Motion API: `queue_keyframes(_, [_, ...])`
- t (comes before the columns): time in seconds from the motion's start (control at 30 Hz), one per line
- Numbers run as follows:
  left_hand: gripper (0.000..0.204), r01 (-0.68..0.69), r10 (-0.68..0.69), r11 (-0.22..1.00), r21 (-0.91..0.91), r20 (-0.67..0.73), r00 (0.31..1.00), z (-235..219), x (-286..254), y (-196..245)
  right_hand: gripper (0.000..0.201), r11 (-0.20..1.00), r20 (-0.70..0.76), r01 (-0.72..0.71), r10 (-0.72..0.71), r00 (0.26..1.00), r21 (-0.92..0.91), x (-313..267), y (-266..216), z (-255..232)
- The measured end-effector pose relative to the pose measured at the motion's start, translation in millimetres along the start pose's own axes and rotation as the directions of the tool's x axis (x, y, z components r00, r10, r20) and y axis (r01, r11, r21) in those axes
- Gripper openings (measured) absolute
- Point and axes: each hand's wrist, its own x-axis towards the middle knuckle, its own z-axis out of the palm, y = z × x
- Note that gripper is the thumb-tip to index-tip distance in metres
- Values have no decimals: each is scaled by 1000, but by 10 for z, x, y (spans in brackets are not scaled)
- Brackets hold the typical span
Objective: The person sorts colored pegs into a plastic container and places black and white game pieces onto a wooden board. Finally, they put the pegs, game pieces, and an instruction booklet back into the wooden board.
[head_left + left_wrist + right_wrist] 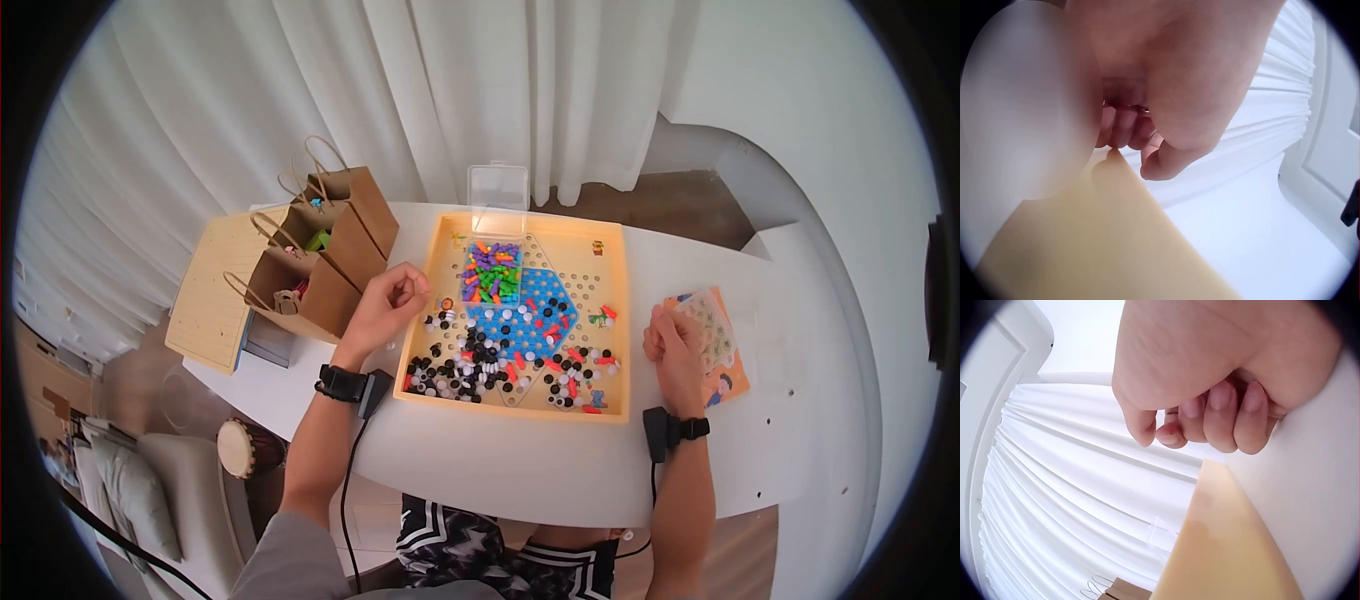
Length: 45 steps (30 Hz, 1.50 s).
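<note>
A yellow game tray with a blue hexagon full of holes lies on the white table. Black and white round pieces are scattered with red pegs along its near side. At its far part stands a clear box with a raised lid, holding purple, green, orange and blue pegs. My left hand is by the tray's left edge, fingers loosely curled around nothing. Right of the tray, my right hand rests by a booklet with its fingers curled in, nothing visible in them.
The colourful booklet lies partly under the right hand. Brown paper bags with small items stand at the left, beside a pale wooden board. White curtains hang behind the table; a drum stands on the floor.
</note>
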Motion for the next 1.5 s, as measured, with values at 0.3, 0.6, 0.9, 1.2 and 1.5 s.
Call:
queue_keyframes(0.3, [8, -374, 247, 808, 455, 314, 917, -45, -224, 633, 46, 999, 33, 16, -17, 999, 36, 54, 51, -48])
queue_keyframes(0.6, [11, -558, 117, 224, 799, 547, 829, 139, -538, 887, 44, 1000, 63, 7, -7, 998, 5, 52, 3, -40])
queue_keyframes(0.9, [19, -591, -2, -134, 795, 596, 803, 324, -502, 766, 41, 999, 99, 49, -47, 994, -17, 127, 108, -108])
queue_keyframes(1.2, [12, -555, -110, -96, 826, 546, 831, 329, -498, 812, 40, 998, 112, 52, -47, 993, -43, 160, 77, -141])
queue_keyframes(1.5, [12, -600, -115, -134, 789, 589, 800, 353, -448, 877, 40, 992, 98, 79, -69, 993, -103, 152, 65, -139])
